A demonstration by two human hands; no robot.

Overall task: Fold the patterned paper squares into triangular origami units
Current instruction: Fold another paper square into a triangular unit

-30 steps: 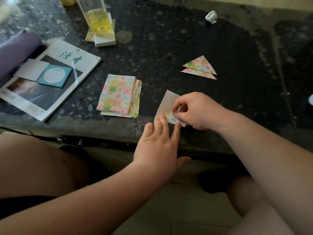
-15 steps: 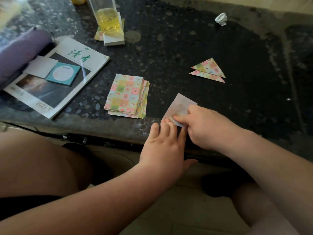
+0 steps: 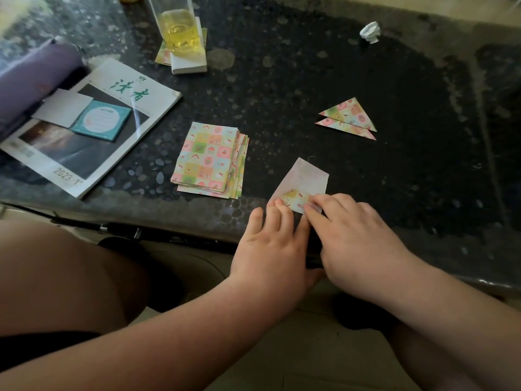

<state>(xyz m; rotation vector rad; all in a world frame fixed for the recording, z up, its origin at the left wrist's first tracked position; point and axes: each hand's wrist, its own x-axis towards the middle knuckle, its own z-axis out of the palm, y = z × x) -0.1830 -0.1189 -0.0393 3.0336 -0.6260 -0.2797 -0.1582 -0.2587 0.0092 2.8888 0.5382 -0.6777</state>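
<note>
One paper square (image 3: 306, 179) lies white side up near the front edge of the dark stone table (image 3: 282, 88), its near corner folded over so the pastel pattern shows. My left hand (image 3: 270, 244) presses that fold with straight fingertips. My right hand (image 3: 355, 244) presses flat on the folded flap from the right. A stack of patterned squares (image 3: 208, 160) sits to the left of the sheet. Two finished patterned triangles (image 3: 349, 117) lie overlapped at the back right.
A magazine (image 3: 93, 128) with a teal notepad (image 3: 101, 119) and a white card lies at the left, beside a purple case (image 3: 31, 77). A glass of yellow liquid (image 3: 179, 26) stands on a white block at the back. A crumpled white paper (image 3: 370, 32) lies far right.
My right hand has gone from pinching the lifted corner to pressing it flat on the sheet. The fold now lies down, and the view has shifted slightly.
</note>
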